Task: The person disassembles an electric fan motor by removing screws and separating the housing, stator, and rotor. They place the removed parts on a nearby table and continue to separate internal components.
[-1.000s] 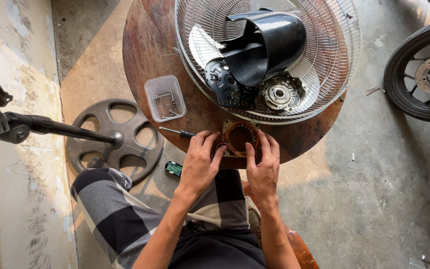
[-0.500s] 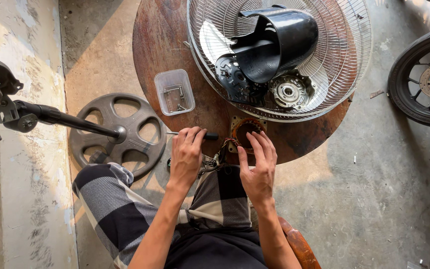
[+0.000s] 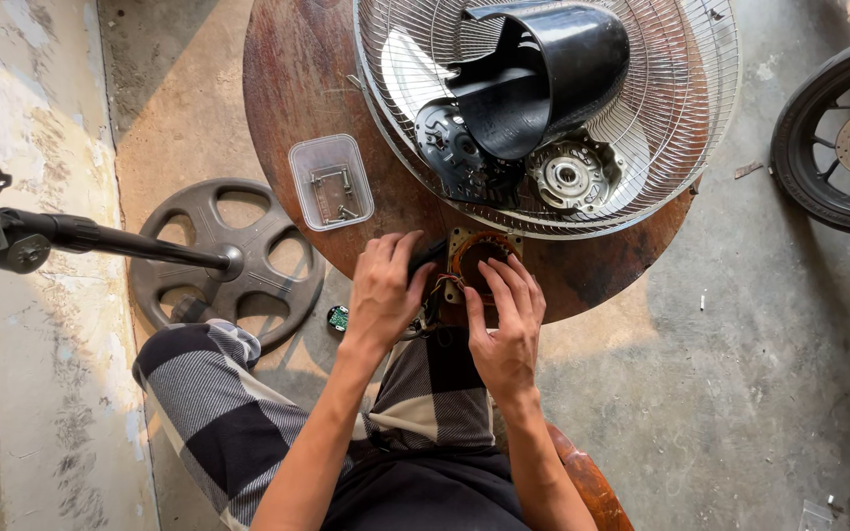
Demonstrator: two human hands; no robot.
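At the near edge of the round wooden table (image 3: pixel 297 88), the copper-wound stator (image 3: pixel 477 258) is touched by the spread fingers of the right hand (image 3: pixel 506 329), while the black screwdriver handle (image 3: pixel 428 256) just left of it is gripped by the left hand (image 3: pixel 383 295).

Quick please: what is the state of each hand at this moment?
Left hand: closed on the black screwdriver handle.
Right hand: open, fingers spread on the copper-wound stator, not gripping it.
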